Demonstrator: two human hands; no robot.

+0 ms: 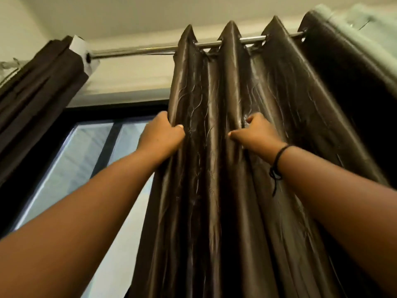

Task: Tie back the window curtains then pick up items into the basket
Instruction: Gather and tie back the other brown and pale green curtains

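A shiny dark brown curtain hangs in deep folds from a metal rod, bunched toward the right of the window. My left hand grips the curtain's left edge, fingers curled round the fabric. My right hand grips a fold further right, a black cord on its wrist. A second dark curtain hangs gathered at the far left. No basket is in view.
The window with a black frame shows between the two curtains. A white bracket holds the rod's left end. A pale green fabric hangs at the top right. The ceiling is close above.
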